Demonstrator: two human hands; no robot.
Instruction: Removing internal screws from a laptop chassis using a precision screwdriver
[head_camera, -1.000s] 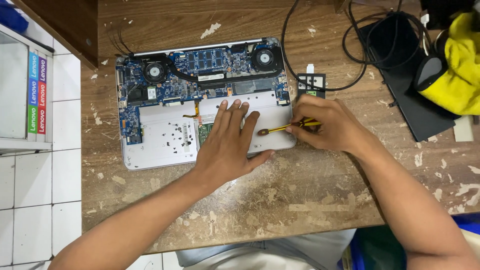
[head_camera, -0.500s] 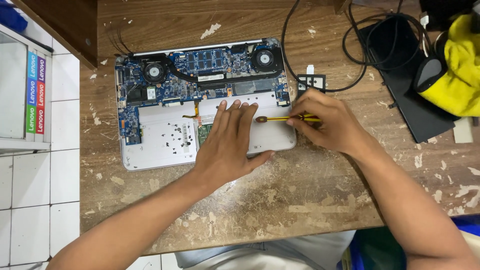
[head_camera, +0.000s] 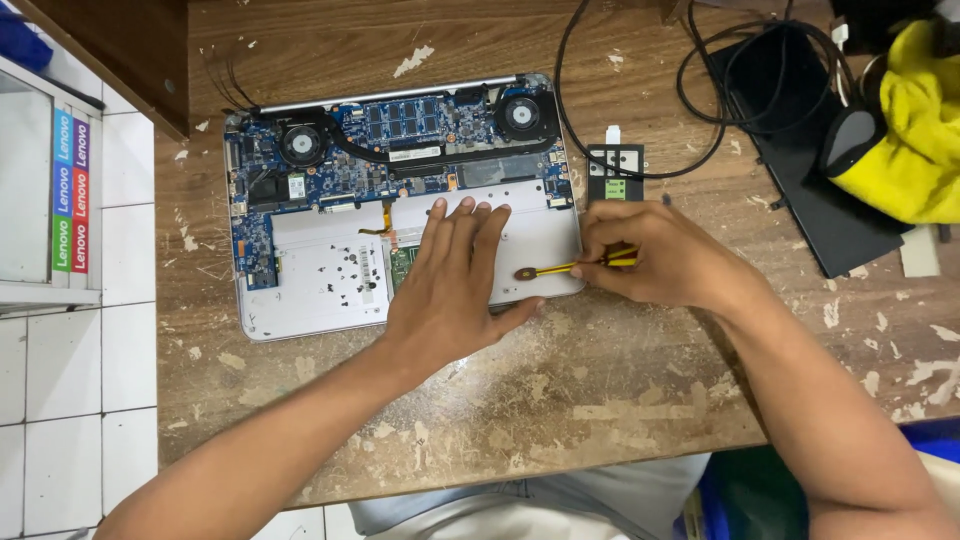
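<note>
The right hand (head_camera: 660, 255) has drawn the screwdriver (head_camera: 575, 267) down and rightward, gripping it. The left hand (head_camera: 455, 285) lies flat, fingers spread, on the laptop (head_camera: 300, 290) near the bench's (head_camera: 600, 380) middle.

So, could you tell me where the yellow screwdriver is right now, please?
In the head view, the yellow screwdriver lies in the right hand, its tip over the opened laptop's right edge, beside the flat left hand.

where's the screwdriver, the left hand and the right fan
screwdriver (head_camera: 575, 267), head view, on its yellow shaft
left hand (head_camera: 450, 285), head view, on the back of the hand
right fan (head_camera: 527, 114), head view, on its hub
</note>
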